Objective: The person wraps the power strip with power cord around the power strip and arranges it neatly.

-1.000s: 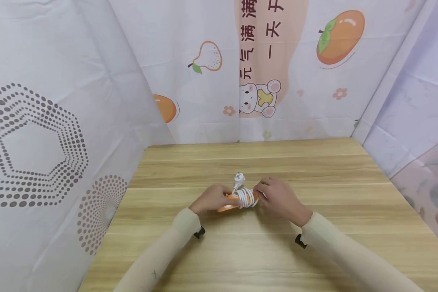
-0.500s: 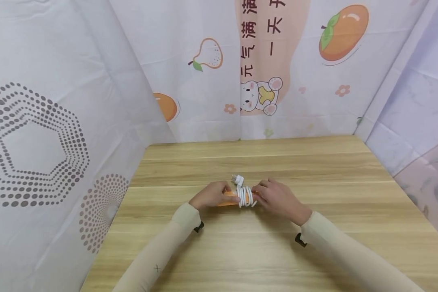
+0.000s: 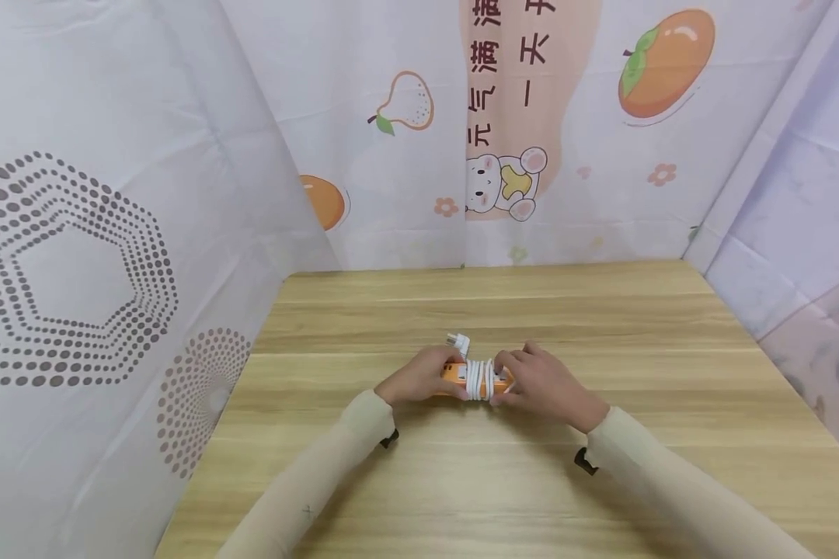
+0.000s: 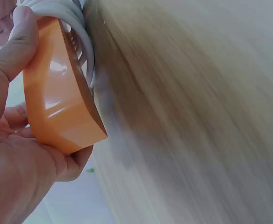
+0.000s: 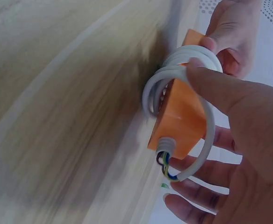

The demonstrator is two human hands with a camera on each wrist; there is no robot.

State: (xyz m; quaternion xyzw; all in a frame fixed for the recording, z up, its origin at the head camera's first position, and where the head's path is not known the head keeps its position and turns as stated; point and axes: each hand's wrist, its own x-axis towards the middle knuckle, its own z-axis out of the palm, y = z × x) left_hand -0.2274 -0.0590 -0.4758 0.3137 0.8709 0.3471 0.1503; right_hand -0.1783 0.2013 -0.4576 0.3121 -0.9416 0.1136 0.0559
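Note:
An orange power strip (image 3: 454, 373) is held between both hands over the wooden table, its white cord (image 3: 477, 380) wound round the middle in several turns. The left hand (image 3: 426, 375) grips the strip's left end, thumb on the near side and fingers on the far side. At the right end, the right hand (image 3: 548, 386) holds strip and cord, with its thumb on the coils in the right wrist view. There, coloured inner wires (image 5: 167, 168) show bare near the cord's entry. Behind the strip, the white plug (image 3: 459, 341) sticks out, prongs to the left.
A wood-grain table (image 3: 461, 481) lies under the hands. Printed white curtains (image 3: 405, 194) stand along its back and sides. Dark wrist straps (image 3: 586, 461) show under the sleeves.
The strip has turned and levelled, showing more of its top face. The plug has swung from pointing up to pointing left. The right hand's fingers have spread round the right end.

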